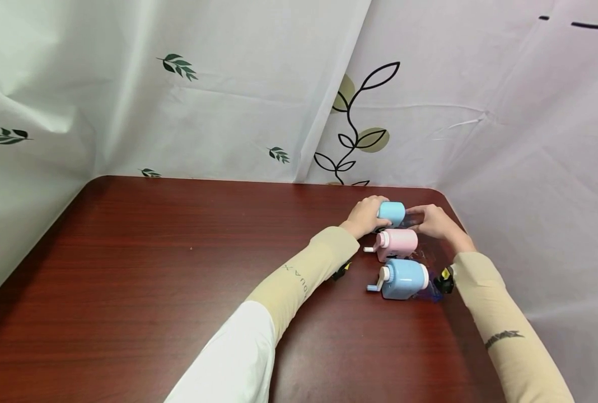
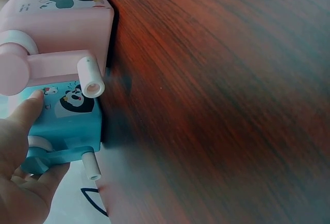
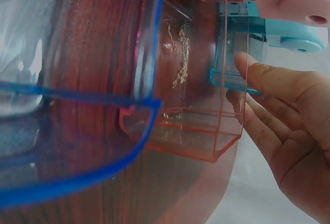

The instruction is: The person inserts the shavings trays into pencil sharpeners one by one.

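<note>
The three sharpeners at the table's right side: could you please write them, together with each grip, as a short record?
Place: right side of table
Far to near: teal sharpener, pink sharpener, blue sharpener
Left grip: holds teal sharpener
Right grip: pinches clear teal drawer
Red drawer: pulled out, tan bits inside
Blue drawer: pulled out
</note>
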Demonstrator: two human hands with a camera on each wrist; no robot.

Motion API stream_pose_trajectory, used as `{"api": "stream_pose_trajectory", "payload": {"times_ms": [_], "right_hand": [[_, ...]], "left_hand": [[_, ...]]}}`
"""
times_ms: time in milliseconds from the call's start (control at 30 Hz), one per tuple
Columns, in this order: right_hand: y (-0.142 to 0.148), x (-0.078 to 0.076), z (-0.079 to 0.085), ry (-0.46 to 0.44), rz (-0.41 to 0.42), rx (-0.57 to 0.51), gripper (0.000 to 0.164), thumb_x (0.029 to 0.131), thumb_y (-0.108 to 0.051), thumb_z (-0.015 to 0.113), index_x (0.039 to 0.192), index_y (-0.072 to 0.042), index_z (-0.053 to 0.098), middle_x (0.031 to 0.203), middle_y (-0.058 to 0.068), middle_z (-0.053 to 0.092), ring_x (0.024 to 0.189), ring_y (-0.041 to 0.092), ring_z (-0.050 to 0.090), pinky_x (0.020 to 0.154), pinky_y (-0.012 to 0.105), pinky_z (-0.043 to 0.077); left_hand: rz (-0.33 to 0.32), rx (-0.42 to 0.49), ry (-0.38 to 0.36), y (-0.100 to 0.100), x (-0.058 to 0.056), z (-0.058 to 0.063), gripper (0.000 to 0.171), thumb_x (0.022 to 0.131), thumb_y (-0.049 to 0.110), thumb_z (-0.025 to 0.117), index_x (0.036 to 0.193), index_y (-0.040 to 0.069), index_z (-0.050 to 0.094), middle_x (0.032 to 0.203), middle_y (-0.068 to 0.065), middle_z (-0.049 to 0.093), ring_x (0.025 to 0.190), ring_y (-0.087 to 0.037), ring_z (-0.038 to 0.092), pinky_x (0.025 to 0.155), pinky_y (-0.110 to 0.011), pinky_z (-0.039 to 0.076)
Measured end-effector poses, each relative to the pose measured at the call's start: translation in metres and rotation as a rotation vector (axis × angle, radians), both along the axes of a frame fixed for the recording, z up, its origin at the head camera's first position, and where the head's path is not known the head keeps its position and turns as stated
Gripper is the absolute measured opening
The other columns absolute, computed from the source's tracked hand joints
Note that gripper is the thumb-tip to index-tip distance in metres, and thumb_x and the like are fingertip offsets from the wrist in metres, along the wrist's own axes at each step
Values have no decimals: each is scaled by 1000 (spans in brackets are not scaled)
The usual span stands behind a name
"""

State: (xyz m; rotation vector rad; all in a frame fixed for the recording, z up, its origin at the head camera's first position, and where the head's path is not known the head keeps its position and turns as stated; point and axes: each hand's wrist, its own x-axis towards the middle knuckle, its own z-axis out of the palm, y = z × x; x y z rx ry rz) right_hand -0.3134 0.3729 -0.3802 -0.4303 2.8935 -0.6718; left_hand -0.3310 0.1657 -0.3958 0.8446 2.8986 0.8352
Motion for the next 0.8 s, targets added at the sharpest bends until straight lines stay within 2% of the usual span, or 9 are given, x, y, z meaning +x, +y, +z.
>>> {"api": "stream_pose_trajectory", "payload": {"times_ms": [300, 567, 800], "right_hand": [[-4, -4, -2, -30, -2, -11, 49, 83, 2, 67, 127, 16, 52, 111, 33, 64, 99, 42, 66, 80, 47, 55], [-5, -4, -1, 24, 14, -32, 46, 79, 1, 69, 120, 16, 57, 105, 32, 66, 89, 36, 69, 71, 41, 56], [-7, -6, 4, -37, 1, 34, 49, 81, 1, 69, 124, 17, 54, 113, 34, 63, 99, 43, 65, 79, 46, 55]], "left_hand": [[0, 14, -24, -1, 1, 1, 58, 87, 36, 69, 139, 16, 50, 138, -2, 55, 116, -16, 58, 96, -28, 47], [-2, 10, -30, -2, 1, 3, 58, 87, 35, 70, 138, 16, 50, 136, -2, 55, 114, -16, 58, 95, -28, 48], [-10, 3, -25, -2, 1, 4, 59, 87, 36, 70, 138, 15, 50, 136, -3, 55, 113, -16, 59, 93, -27, 48]]}}
